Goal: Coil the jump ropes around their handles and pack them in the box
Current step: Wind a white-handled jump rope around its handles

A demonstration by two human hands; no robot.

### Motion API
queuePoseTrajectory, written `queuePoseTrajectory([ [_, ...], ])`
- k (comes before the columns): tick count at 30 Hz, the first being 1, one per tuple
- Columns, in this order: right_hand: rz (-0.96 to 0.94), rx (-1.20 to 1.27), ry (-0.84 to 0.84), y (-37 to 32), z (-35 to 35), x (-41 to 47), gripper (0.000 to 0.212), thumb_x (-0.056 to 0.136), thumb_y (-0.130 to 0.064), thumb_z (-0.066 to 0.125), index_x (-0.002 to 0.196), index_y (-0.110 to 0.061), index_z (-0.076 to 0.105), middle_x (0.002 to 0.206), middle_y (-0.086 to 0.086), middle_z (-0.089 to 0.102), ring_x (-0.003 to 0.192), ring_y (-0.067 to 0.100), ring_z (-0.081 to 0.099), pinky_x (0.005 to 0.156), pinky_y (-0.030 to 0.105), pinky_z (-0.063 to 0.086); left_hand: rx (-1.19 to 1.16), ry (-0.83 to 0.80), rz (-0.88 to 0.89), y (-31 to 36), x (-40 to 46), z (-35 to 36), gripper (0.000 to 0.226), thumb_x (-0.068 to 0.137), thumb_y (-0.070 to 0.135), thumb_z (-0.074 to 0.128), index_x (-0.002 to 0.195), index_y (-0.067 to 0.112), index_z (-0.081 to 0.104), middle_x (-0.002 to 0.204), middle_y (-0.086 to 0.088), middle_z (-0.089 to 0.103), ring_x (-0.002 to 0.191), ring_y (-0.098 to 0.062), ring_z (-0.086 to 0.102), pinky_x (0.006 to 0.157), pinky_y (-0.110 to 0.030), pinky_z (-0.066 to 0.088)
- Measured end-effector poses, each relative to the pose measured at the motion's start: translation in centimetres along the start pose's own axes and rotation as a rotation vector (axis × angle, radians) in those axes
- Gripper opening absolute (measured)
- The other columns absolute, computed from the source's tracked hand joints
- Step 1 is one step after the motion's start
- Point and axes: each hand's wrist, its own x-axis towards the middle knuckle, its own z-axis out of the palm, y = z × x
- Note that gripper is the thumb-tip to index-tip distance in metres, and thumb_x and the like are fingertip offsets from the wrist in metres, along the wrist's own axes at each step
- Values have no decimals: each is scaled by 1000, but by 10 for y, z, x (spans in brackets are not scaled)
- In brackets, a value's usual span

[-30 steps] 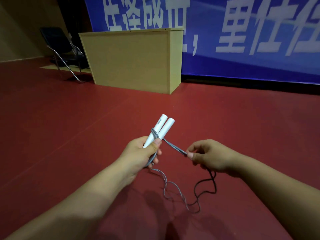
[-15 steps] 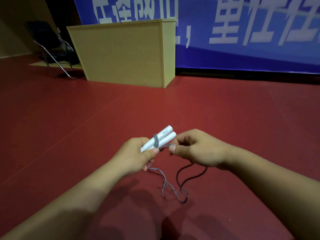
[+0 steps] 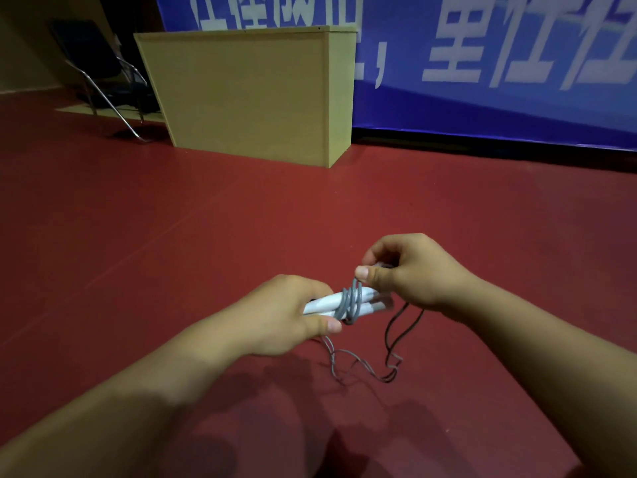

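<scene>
Rope (image 3: 350, 303) makes a few turns around 2 white handles (image 3: 331, 302), which the left hand (image 3: 286, 313) grips. Right hand (image 3: 410, 269) pinches the strand just above. Keep it taut, lay turns side by side; slack hangs to the floor (image 3: 241, 219).

Two white handles (image 3: 331, 302), one rope (image 3: 350, 301) (grey), two hands.

A smooth dark-red floor (image 3: 241, 215) carries everything here — a tall light-wood cabinet (image 3: 248, 94) stands on it at the back. Left of that stands a dark chair with bent metal-tube legs (image 3: 103, 74), just beside the cabinet.
</scene>
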Motion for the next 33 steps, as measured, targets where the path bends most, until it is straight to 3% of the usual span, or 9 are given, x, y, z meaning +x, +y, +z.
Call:
queuePoseTrajectory([
  [4, 98, 356, -199, 4, -6, -4, 13, 76, -11, 78, 82, -5, 68, 68, 3, 56, 61, 10, 49, 56, 20, 41, -111, -93, 54, 9, -5, -1, 19, 87, 32, 73, 82, 17, 62, 63, 11, 45, 56, -3, 36, 53, -22, 32],
  [7, 62, 424, -247, 5, -9, -5, 9, 78, -6, 75, 78, -8, 66, 70, 3, 55, 63, 9, 49, 60, 19, 41, -208, -137, 73, 14, -6, -2, 17, 88, 29, 73, 78, 20, 62, 59, 13, 46, 53, -3, 38, 52, -21, 32],
  [11, 75, 557, -312, 4, -10, -6, 9, 76, -6, 70, 78, -6, 61, 61, -1, 54, 49, 2, 47, 48, 13, 40, -342, -182, 113, 20, -8, -2, 18, 90, 28, 71, 77, 23, 60, 60, 11, 46, 53, -6, 39, 50, -22, 32],
  [16, 61, 585, -362, 11, -12, -4, 13, 80, 4, 68, 80, -8, 63, 70, 9, 66, 56, 15, 59, 52, 22, 46, -555, -167, 119, 22, -8, -1, 23, 88, 41, 66, 80, 20, 60, 70, 3, 55, 63, -10, 46, 55, -22, 36],
  [18, -2, 531, -340, 13, -11, -5, 13, 75, 0, 61, 80, -11, 66, 75, 15, 66, 62, 21, 58, 56, 25, 44, -631, -121, 96, 23, -8, 0, 18, 90, 36, 65, 84, 20, 62, 72, 4, 61, 62, -5, 52, 56, -16, 39],
  [21, -41, 375, -270, 9, -4, -5, 16, 86, -5, 61, 75, -15, 67, 69, 7, 61, 61, 15, 51, 54, 26, 40, -745, -12, 40, 24, -6, 2, 21, 90, 37, 63, 88, 16, 63, 73, 0, 63, 59, -4, 53, 53, -13, 38],
  [25, 163, 566, -291, 3, 5, -3, 19, 98, -12, 52, 82, -10, 61, 69, 2, 61, 54, 11, 47, 50, 22, 40, -921, 197, -40, 21, 1, 2, 22, 87, 35, 67, 88, 14, 65, 71, 2, 67, 59, -8, 56, 56, -17, 45],
  [28, 252, 463, -314, 10, 6, -3, 22, 99, -23, 52, 92, -6, 64, 65, 2, 57, 53, 11, 46, 51, 23, 39, -1117, 352, -116, 19, 5, -4, 24, 84, 30, 59, 97, 11, 64, 84, 0, 74, 59, -7, 60, 57, -20, 53],
  [33, 293, 365, -282, 13, 4, -5, 25, 98, -25, 54, 97, -2, 64, 60, 0, 50, 54, 14, 40, 50, 23, 35, -1025, 511, -327, -1, 7, -6, 12, 98, 24, 55, 101, 16, 64, 83, -2, 75, 58, -9, 63, 57, -24, 54],
])
